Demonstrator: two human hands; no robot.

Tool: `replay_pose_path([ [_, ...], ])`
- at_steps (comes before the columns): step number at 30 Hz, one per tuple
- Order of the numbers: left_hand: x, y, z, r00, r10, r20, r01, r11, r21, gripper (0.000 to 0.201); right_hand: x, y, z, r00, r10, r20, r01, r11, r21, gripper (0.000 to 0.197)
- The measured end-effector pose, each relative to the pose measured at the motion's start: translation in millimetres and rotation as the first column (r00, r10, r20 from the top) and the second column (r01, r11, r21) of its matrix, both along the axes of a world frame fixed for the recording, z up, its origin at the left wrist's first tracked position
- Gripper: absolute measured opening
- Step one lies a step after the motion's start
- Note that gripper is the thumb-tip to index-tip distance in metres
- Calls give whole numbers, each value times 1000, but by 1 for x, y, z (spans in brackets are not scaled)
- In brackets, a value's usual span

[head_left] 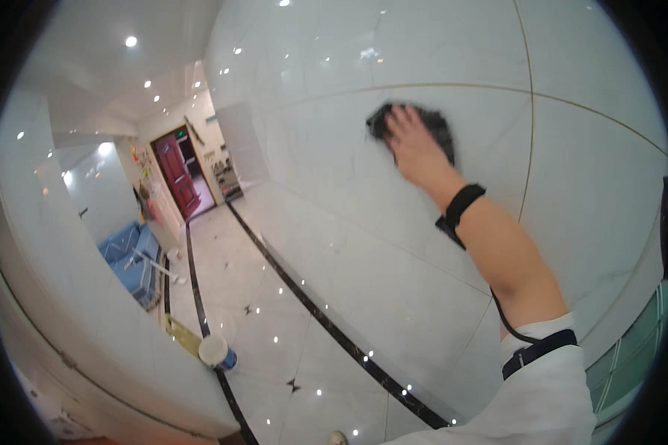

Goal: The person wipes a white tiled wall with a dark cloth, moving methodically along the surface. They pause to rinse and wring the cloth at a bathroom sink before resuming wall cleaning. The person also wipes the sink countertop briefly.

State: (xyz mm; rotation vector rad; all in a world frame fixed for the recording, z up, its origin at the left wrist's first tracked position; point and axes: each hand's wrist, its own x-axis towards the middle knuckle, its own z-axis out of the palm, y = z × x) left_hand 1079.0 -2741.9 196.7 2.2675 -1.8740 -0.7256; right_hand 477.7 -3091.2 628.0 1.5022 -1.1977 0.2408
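My right hand (417,153) is raised to the glossy white tiled wall (319,148), its fingers laid over a dark grey cloth (439,127). The cloth is pressed against the tile, just below a gold grout line, and bunches out around the fingers. Some blur softens the cloth and fingertips. A black strap (465,205) circles my wrist, and a cord runs from near the elbow to a second dark band (539,354) on the white sleeve. My left hand is out of the picture.
A white and blue bucket (217,351) stands on the shiny floor by the left wall's corner, beside a yellowish object (181,335). Further off are a blue sofa (132,256), a shoe rack (226,178) and an open dark red door (177,174). Green panels (631,356) show at lower right.
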Motion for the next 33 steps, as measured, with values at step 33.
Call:
replay_pose_path([
  [33,36,-408,-36,852,-521,56,510,848,142,48,-25,83,-34,990,-143,10,143,987,-68,41],
])
